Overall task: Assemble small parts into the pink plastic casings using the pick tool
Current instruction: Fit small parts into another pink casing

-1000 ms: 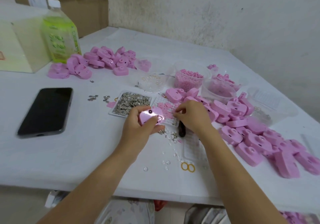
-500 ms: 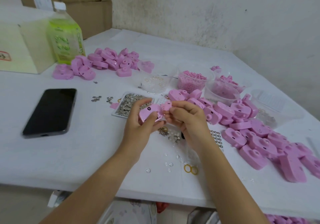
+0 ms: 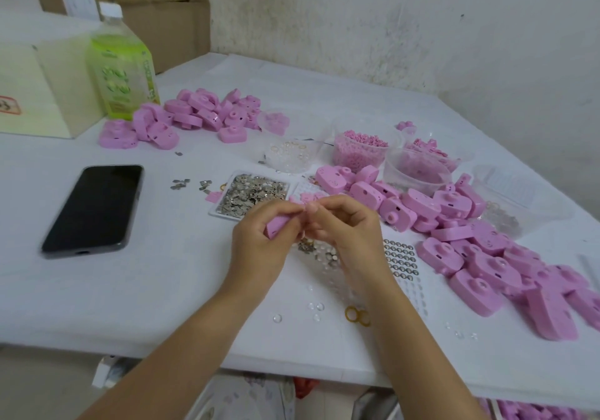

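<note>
Left hand (image 3: 259, 241) clamped on one pink casing (image 3: 277, 223), held just above the bench (image 3: 156, 290); right hand (image 3: 344, 225) working at the casing's upper end.

The right fingertips (image 3: 311, 207) are drawn together against the casing, but I cannot tell whether they pinch a small part or the casing itself. No pick tool shows. The likely risk is a tiny part slipping from the pinch and dropping among the loose metal bits (image 3: 316, 251) and clear lenses (image 3: 316, 306) directly below, where it would be hard to find. Seating it crooked is the other hazard, since the hands hide the opening. The tray of metal pieces (image 3: 251, 194) lies just behind the hands, the sheet of ringed parts (image 3: 401, 257) just to the right, and the big casing pile (image 3: 470, 234) crowds the right side. The phone (image 3: 94, 208) lies well apart to the left.
</note>
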